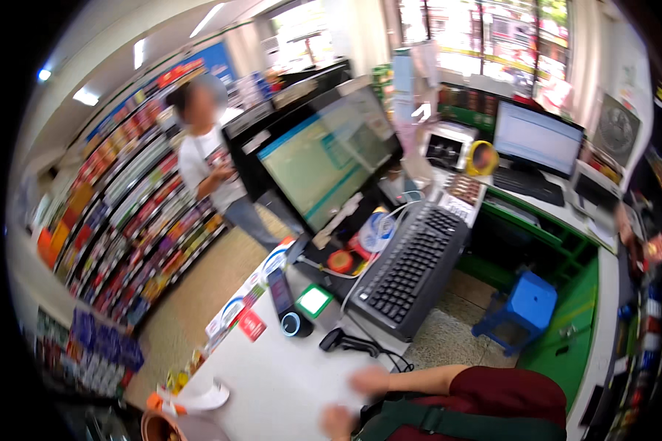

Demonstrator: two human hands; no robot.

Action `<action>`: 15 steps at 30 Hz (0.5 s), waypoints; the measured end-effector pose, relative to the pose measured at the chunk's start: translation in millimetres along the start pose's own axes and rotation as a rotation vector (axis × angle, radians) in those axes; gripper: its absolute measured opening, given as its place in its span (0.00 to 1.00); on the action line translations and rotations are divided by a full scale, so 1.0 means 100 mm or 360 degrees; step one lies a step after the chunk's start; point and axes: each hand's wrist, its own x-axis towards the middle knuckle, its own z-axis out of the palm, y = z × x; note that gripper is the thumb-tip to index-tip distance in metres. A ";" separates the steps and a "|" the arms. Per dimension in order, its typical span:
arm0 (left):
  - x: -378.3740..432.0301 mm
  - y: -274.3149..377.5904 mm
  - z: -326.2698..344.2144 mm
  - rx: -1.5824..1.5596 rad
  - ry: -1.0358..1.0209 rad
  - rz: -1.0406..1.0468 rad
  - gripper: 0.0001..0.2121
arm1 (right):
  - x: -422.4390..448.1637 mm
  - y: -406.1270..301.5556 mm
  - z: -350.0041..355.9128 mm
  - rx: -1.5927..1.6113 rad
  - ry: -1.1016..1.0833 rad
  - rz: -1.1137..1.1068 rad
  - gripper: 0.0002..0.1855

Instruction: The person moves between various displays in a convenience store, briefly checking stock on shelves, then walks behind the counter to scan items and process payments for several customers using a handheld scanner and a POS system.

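Observation:
My right hand (369, 380) is over the white countertop (287, 375), close to the front edge, its forearm bare below a maroon sleeve. Lower in the view, my left hand (337, 422) is also by the counter, partly cut off by the frame. Both hands are blurred; nothing can be made out in either, and their finger positions are unclear. Nearest my right hand lies a black handheld barcode scanner (345, 342) with its cable. Beyond it are a small green-framed device (314, 301) with a bright face, a dark round-ended device (295, 325) and a red card (251, 325).
A black keyboard (411, 267) and large monitor (331, 157) stand along the counter. Across it, a person (212, 154) stands before stocked shelves (143, 220). A blue plastic stool (524, 308) sits on the floor. A brownish tub (165, 427) is at the bottom.

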 end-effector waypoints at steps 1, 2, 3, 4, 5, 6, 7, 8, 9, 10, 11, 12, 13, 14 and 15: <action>0.03 0.01 0.02 -0.0044 0.0083 -0.0127 0.08 | 0.05 0.12 0.13 -0.0008 0.0021 -0.0092 0.05; 0.06 0.02 0.02 -0.0024 0.0108 -0.0162 0.08 | 0.08 0.22 0.22 -0.0026 0.0029 -0.0204 0.05; 0.11 0.05 0.05 -0.0005 0.0099 -0.0154 0.08 | 0.06 0.26 0.23 -0.0027 0.0060 -0.0177 0.05; 0.13 0.09 0.07 0.0013 0.0082 -0.0132 0.08 | 0.04 0.30 0.24 -0.0015 0.0104 -0.0244 0.05; 0.17 0.12 0.08 0.0021 0.0064 -0.0101 0.07 | 0.02 0.33 0.26 -0.0002 0.0142 -0.0314 0.05; 0.19 0.16 0.11 0.0034 0.0047 -0.0078 0.07 | 0.00 0.36 0.28 -0.0005 0.0156 -0.0304 0.05; 0.22 0.18 0.13 0.0046 0.0035 -0.0057 0.07 | -0.01 0.39 0.30 0.0136 0.0522 -0.0442 0.05; 0.21 0.19 0.14 0.0059 0.0026 -0.0057 0.07 | -0.01 0.39 0.32 0.0284 0.0874 -0.0589 0.06; 0.18 0.14 0.14 0.0087 0.0008 -0.0069 0.07 | -0.04 0.30 0.22 0.0291 0.0861 -0.0602 0.06; 0.15 0.10 0.14 0.0104 0.0004 -0.0079 0.07 | -0.09 0.21 0.11 0.0171 0.0741 -0.0551 0.06; 0.10 0.08 0.14 0.0118 -0.0001 -0.0091 0.08 | -0.14 0.12 0.01 0.0049 0.0619 -0.0499 0.06; 0.07 0.04 0.15 0.0127 -0.0014 -0.0088 0.08 | -0.13 0.10 0.04 0.0054 0.0591 -0.0528 0.06; 0.03 0.00 0.15 0.0147 -0.0028 -0.0076 0.08 | -0.11 0.10 0.08 -0.0016 0.0612 -0.0468 0.07; -0.01 -0.01 0.18 0.0179 -0.0046 -0.0065 0.08 | -0.09 0.10 0.10 -0.0091 0.0619 -0.0432 0.07; -0.06 -0.01 0.21 0.0228 -0.0071 -0.0053 0.08 | -0.06 0.16 0.18 -0.0068 0.0547 -0.0359 0.06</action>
